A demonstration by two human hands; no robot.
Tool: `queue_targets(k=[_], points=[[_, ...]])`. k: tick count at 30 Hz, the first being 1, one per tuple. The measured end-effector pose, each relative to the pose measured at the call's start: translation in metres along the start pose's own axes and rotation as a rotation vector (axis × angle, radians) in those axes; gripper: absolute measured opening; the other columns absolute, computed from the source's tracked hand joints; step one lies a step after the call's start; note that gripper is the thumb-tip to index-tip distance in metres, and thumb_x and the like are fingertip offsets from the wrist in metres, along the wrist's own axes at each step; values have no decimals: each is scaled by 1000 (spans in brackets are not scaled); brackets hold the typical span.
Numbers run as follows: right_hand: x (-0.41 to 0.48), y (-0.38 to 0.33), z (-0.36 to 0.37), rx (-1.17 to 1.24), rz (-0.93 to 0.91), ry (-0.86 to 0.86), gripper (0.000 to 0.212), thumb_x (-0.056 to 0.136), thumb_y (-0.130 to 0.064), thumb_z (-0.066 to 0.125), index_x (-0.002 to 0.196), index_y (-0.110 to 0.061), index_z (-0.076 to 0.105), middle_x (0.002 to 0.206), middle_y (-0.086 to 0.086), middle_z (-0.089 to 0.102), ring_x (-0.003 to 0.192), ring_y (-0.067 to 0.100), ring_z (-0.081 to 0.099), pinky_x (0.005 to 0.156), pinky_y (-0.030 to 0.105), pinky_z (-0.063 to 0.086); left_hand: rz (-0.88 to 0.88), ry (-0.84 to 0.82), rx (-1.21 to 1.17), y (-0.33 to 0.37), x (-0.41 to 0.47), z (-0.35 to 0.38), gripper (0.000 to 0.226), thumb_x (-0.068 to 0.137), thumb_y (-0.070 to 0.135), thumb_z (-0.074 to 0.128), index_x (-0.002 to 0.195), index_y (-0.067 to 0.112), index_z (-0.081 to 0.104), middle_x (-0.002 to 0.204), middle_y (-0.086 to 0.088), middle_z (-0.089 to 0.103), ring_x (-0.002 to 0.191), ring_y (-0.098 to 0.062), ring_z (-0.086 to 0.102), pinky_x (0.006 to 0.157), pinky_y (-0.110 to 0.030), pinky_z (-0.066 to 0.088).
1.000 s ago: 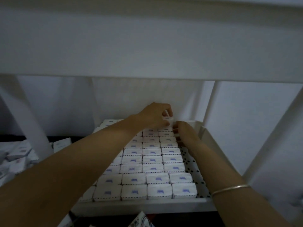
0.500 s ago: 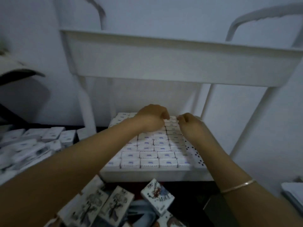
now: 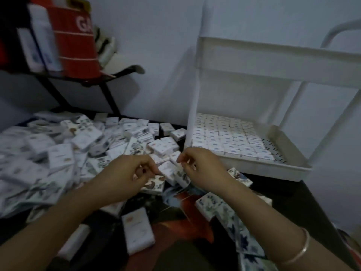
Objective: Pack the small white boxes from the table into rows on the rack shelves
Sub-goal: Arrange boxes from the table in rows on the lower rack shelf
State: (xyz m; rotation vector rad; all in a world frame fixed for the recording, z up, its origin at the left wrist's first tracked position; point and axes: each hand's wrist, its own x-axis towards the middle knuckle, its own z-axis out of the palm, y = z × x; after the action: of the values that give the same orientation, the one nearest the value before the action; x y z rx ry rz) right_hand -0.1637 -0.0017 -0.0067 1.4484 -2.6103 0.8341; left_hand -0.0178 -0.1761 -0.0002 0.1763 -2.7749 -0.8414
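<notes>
Two hands low over the loose pile on the table, and one box caught between them, tilted, long axis roughly from one set of fingertips across to the other. Left hand curled, thumb and fingertips pinched on the near-left corner. Right hand curled as well, fingertips closed over the opposite end. Plenty of blur, so firmness of either grip only a judgement. Off to the right of the right fingers and farther away, the rack, its shelf already packed with rows. Only a bare dotted strip showing along the far-right side, well beyond the right fingertips. Right hand clearly the nearer to it. In the way: the shelf's front rim, and the post standing just beyond the right fingertips at the shelf's left corner. Likely call: lift, swing rightward past the post, over the rim, turning the long axis to match the rows. Height capped by the top shelf overhead, contents hidden from here. Very little open room down on that shelf. More of the pile crowding left of the left fingers and under both wrists, easy to nudge on the way up.
</notes>
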Motion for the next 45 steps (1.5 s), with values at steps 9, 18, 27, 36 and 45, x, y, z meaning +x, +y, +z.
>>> queue_targets(k=[9, 18, 27, 36, 45], points=[[30, -6, 37, -272, 57, -242, 41, 95, -17, 49, 136, -18, 52, 139, 8, 48, 120, 26, 50, 93, 31, 43, 250, -337, 439, -31, -43, 8, 67, 81, 68, 55, 140, 39, 42, 145, 22, 31, 138, -3, 8, 115, -32, 8], [27, -1, 42, -375, 228, -262, 21, 89, -42, 59, 86, -21, 58, 98, 7, 57, 98, 26, 56, 71, 30, 41, 202, -279, 266, -36, -43, 17, 60, 71, 64, 69, 122, 40, 51, 133, 21, 39, 129, 2, 13, 105, -28, 16], [13, -9, 42, 0, 229, -28, 37, 82, -26, 68, 113, -23, 49, 84, -5, 61, 76, 16, 59, 59, 26, 42, 183, -185, -60, -26, -39, 17, 47, 75, 35, 79, 112, 41, 51, 104, 26, 58, 98, 9, 53, 78, -17, 48], [-19, 15, -17, 325, 274, 179, 14, 92, -33, 46, 97, -40, 57, 90, 7, 63, 76, 27, 64, 64, 45, 52, 100, -268, -422, 7, -4, 21, 37, 83, 9, 65, 102, 41, 60, 107, 23, 61, 102, 3, 61, 75, -34, 60], [-31, 102, -94, 390, 510, 479, 35, 88, -26, 32, 75, -27, 64, 82, -11, 64, 67, -4, 59, 51, 15, 44, 177, -119, -482, 77, 91, 50, 31, 86, 17, 63, 94, 46, 61, 103, 27, 60, 100, 12, 56, 81, -23, 54]])
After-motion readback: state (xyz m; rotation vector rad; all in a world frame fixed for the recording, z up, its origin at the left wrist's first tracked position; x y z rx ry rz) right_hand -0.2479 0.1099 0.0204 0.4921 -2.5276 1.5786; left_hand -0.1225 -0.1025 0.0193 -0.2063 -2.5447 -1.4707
